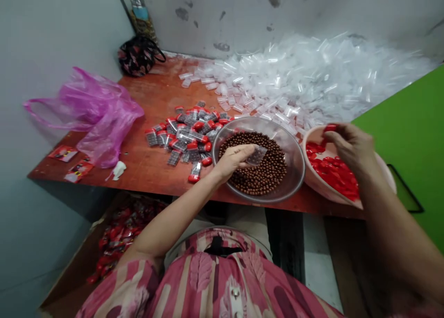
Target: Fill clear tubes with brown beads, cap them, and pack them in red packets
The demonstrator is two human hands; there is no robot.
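Observation:
Over a metal bowl (294,170) of small brown balls (263,181), my left hand (236,160) grips a small clear plastic case (257,155) between thumb and fingers. What the case holds is hard to make out. My right hand (354,144) is above a pale pink basin (315,184) and pinches a red cap (331,127). Many more red caps (335,172) lie in that basin. Left of the bowl is a heap of small clear cases with red caps (187,133), which look filled with dark balls.
A large pile of clear plastic cases (294,73) covers the back right of the red table (145,165). At the left lie a pink plastic bag (100,110) and a dark floral pouch (137,55). Below the table's left side stands a box of red packets (118,235). A green panel (409,119) borders the right.

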